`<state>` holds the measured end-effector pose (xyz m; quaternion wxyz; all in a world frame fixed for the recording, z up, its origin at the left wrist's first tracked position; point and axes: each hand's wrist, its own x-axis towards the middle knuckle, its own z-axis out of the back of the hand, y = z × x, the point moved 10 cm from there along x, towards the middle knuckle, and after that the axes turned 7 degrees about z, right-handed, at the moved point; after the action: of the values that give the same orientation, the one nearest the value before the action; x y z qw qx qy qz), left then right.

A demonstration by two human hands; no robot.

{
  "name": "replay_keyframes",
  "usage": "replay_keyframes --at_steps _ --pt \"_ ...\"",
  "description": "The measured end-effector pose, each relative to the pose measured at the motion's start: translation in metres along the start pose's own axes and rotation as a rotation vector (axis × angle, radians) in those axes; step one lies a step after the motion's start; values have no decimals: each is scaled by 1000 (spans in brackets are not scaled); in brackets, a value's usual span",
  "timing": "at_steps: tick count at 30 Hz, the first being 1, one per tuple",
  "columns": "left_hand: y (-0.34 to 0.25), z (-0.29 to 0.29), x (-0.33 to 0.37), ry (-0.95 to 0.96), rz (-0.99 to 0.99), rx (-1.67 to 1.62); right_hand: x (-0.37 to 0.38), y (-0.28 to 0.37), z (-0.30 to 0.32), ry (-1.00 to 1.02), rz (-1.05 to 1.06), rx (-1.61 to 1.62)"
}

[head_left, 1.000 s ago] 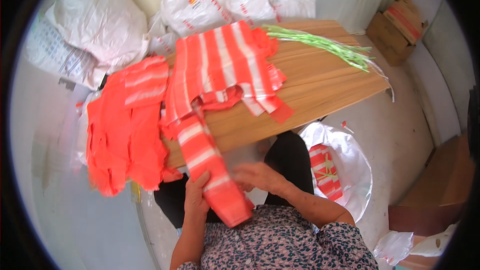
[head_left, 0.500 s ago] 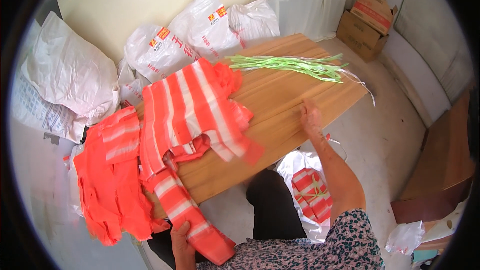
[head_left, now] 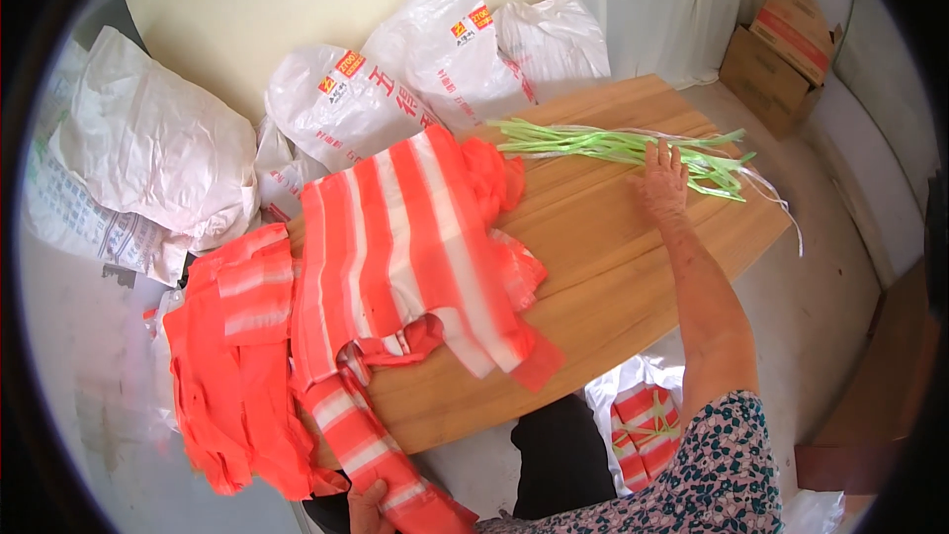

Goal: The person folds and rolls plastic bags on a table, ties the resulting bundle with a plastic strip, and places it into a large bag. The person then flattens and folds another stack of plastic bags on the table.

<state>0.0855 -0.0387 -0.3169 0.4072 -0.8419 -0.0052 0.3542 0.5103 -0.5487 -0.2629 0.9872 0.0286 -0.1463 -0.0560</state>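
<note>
My right hand (head_left: 662,184) reaches over the far part of the wooden table with its fingers stretched out. Its fingertips lie at a bundle of light green plastic strips (head_left: 593,143). Low in the picture, my left hand (head_left: 368,508) grips the lower part of a folded orange-red and white striped cloth strip (head_left: 361,445), which hangs over the table's near edge. Beside it, a larger spread of striped cloth (head_left: 395,237) covers the table's middle. Further left lies a pile of orange-red cloth (head_left: 232,376). My left fingers are partly hidden.
Several white plastic sacks (head_left: 336,104) stand behind and left of the wooden table (head_left: 593,267). Beside my knee, an open white bag (head_left: 618,381) holds tied striped bundles (head_left: 647,435). Cardboard boxes (head_left: 776,79) sit in the far right corner. A brown panel (head_left: 880,386) is at right.
My right hand has moved from the table's near edge out to the green strips, its fingers now extended. My left hand keeps its hold on the striped cloth. The view has shifted slightly.
</note>
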Motion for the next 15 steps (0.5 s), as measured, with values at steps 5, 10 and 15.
replay_keyframes --at_steps 5,10,15 --pt "9 10 3 73 125 129 20 -26 -6 97 -96 -32" --pt "9 16 5 53 100 116 46 -33 -14 237 -3 -22" --pt "9 11 6 50 90 95 65 -53 -36 375 -3 38"
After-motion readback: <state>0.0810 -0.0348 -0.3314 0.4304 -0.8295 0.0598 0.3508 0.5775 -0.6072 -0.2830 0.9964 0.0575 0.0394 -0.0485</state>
